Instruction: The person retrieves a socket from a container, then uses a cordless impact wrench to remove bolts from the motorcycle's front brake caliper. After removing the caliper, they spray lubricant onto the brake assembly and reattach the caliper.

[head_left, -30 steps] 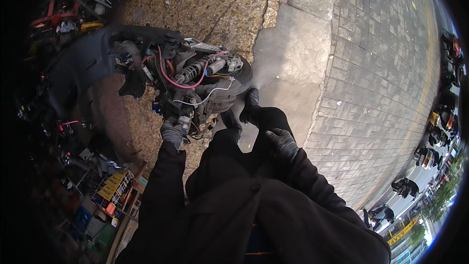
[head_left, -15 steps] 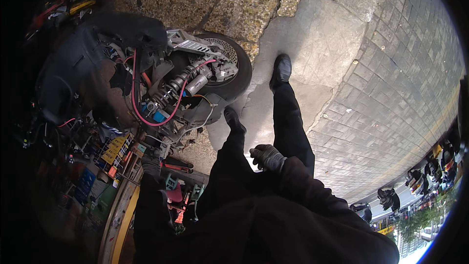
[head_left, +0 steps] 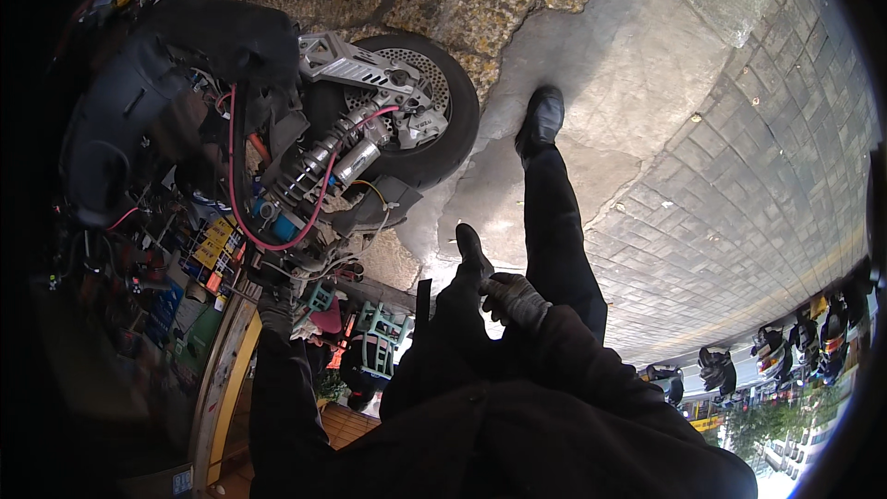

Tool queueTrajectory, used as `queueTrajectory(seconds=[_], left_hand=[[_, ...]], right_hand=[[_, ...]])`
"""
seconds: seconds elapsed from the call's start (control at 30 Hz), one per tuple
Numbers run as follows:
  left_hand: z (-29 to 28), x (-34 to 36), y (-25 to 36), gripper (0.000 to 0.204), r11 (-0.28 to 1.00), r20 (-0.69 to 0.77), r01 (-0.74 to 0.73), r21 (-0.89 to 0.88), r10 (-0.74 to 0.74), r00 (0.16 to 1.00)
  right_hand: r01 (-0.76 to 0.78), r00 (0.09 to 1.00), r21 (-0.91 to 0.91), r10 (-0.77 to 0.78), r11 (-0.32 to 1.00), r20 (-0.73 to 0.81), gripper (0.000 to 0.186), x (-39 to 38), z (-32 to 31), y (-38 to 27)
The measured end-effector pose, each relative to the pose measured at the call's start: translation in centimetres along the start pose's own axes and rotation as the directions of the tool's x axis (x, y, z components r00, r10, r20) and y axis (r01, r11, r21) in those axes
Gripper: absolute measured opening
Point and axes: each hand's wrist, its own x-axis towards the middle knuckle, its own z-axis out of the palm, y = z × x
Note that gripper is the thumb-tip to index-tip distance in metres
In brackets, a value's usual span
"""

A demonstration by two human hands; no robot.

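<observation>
In a grey work glove, my right hand [head_left: 517, 300] hangs in front of my thigh with its fingers curled. Whatever they may hold is hidden. My left hand [head_left: 274, 303], in a dark glove, reaches down at the left beside the near end of a partly stripped scooter [head_left: 263, 55]. Shadow hides its fingers, so its grip is unclear. The scooter's wheel [head_left: 453, 120] has a drilled brake disc [head_left: 425, 83]. Next to the wheel are a silver coil shock absorber [head_left: 323, 152], a looping pink-red hose [head_left: 233, 162] and loose pale wires [head_left: 374, 236].
Boxes, including a yellow one [head_left: 214, 242], crowd the left beside a wood-edged ledge [head_left: 222, 388]. Green plastic stools [head_left: 379, 337] stand near my left leg. Rough stone and concrete meet brick paving [head_left: 730, 194] at the right. Parked scooters [head_left: 716, 370] line the far right.
The view has shifted; more of the green stools and an orange-brown floor shows. My right hand stays curled by my thigh. The left hand remains beside the scooter.
</observation>
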Motion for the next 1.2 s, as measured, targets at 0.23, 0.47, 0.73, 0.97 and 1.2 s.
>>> queueTrajectory(seconds=[0.23,0.47,0.73,0.97,1.2], left_hand=[[0.7,-0.2,-4.1,0.039,0.947,-0.269,-0.055,0.315,0.145,0.952],[0.3,-0.4,-2.0,0.036,0.986,-0.129,0.022,0.168,-0.001,0.992],[1.3,0.3,-2.1,0.04,0.988,-0.008,0.147,-0.051,-0.147,0.989],[2.3,0.5,-0.5,0.036,0.986,-0.01,0.142,-0.091,-0.143,0.99],[1.6,-0.1,2.2,0.029,0.998,-0.095,-0.058,-0.03,0.055,0.994]], right_hand=[[-0.021,1.0,0.008,0.021,1.0,0.021,0.028,0.2,-0.5,-0.4],[0.007,1.0,0.031,-0.008,0.999,0.026,0.029,0.0,-0.6,-0.3],[0.006,0.999,-0.035,-0.008,0.999,-0.036,0.032,-1.1,0.5,-0.6],[0.136,0.985,-0.097,-0.145,0.986,-0.097,0.029,-3.7,2.2,-0.5],[0.297,0.93,-0.173,-0.325,0.939,-0.169,0.027,-5.4,5.0,1.2]])
